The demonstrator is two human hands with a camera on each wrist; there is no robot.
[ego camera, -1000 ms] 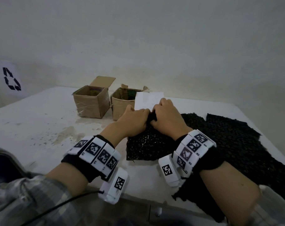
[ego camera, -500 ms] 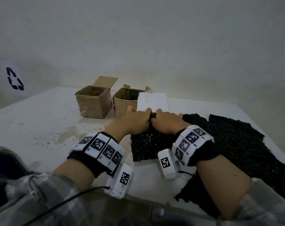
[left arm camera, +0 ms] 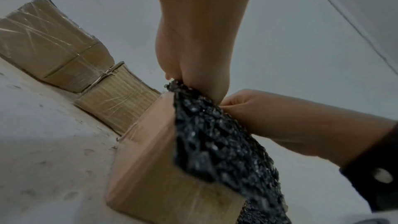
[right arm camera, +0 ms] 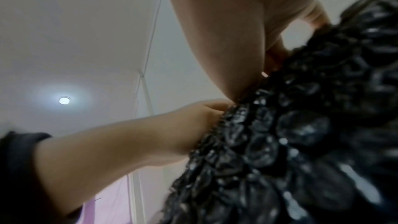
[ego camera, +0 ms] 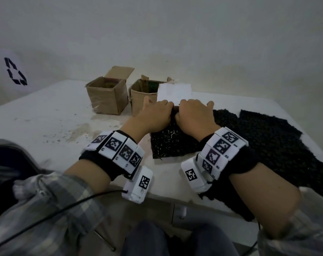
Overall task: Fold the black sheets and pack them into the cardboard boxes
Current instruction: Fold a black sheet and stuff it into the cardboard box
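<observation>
A folded black bubble sheet [ego camera: 172,145] slopes up from the white table [ego camera: 46,126] to my hands. My left hand [ego camera: 155,115] and right hand [ego camera: 194,117] sit side by side, both gripping its bunched far edge. In the left wrist view the left hand [left arm camera: 193,60] holds the sheet [left arm camera: 217,142] against the front of the nearest cardboard box [left arm camera: 159,168], with the right hand [left arm camera: 275,120] beside it. The right wrist view shows the right hand [right arm camera: 232,23] and left hand [right arm camera: 183,134] on the sheet [right arm camera: 301,125]. My fingertips are hidden.
Two open cardboard boxes [ego camera: 107,97] [ego camera: 141,95] stand at the back left. The nearest box shows only a white flap [ego camera: 173,91] behind my hands. More black sheets [ego camera: 268,145] lie spread on the right, hanging over the table's near edge.
Both hands have moved away from me toward the boxes, keeping hold of the sheet's far edge. The folded sheet has slid along with them.
</observation>
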